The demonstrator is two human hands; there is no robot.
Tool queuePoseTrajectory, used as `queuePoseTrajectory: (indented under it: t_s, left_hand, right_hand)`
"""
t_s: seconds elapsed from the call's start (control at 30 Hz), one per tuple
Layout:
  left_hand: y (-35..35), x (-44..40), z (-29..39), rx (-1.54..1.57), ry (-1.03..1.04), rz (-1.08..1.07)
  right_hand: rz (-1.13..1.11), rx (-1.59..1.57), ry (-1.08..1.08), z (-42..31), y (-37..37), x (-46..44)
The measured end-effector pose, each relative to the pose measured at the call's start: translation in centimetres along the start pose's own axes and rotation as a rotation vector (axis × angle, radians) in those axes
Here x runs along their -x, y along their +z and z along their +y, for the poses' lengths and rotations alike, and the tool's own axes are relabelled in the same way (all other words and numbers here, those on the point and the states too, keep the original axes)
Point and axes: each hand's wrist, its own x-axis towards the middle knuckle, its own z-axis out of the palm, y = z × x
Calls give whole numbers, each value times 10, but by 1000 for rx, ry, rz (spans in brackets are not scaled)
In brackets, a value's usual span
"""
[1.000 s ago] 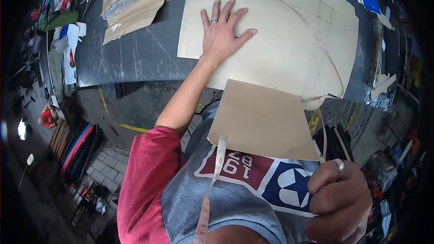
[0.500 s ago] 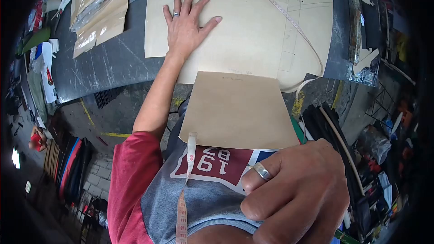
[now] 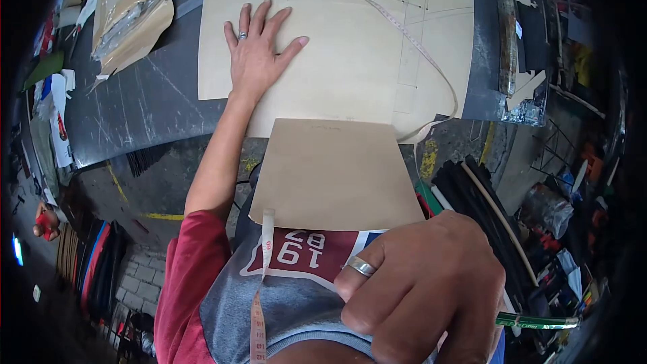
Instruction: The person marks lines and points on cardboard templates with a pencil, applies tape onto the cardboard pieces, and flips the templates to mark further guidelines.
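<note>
Head view: left hand (image 3: 256, 67) spread flat on a big card sheet (image 3: 337, 54) lying on the dark surface (image 3: 151, 104), right hand (image 3: 428, 283) curled, looks like around a green pencil (image 3: 539, 322). Sheet's probably light, stiffish, easily creased — grab its edges. Tape measure (image 3: 412, 38) crosses it right of the left hand, kinda in the way; wrapped packet (image 3: 132, 10) sits left.
</note>
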Motion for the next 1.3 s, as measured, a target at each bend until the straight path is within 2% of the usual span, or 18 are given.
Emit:
queuePoseTrajectory:
  t_s: [0.33, 0.43, 0.47, 0.57, 0.73, 0.83, 1.0, 1.1, 1.3]
  left_hand:
    - [-3, -1, 0, 14, 2, 8]
    - [0, 2, 2, 27, -2, 4]
    - [1, 2, 2, 29, 4, 10]
    - [0, 0, 0, 25, 12, 30]
    - [0, 2, 0, 6, -4, 9]
    - [0, -1, 0, 7, -5, 15]
    - [2, 1, 1, 5, -3, 17]
    - [1, 1, 0, 5, 0, 14]
    - [4, 2, 1, 34, 4, 28]
  right_hand:
    - [-78, 25, 33, 4, 4, -8]
    - [166, 106, 128, -8, 21, -5]
    - [169, 103, 129, -6, 26, -3]
    - [114, 296, -56, 8, 36, 0]
    - [180, 362, -54, 14, 40, 2]
    - [453, 545, -260, 29, 54, 3]
    - [490, 585, -327, 30, 49, 0]
    - [-1, 340, -88, 8, 15, -10]
    - [-35, 376, -85, 1, 14, -8]
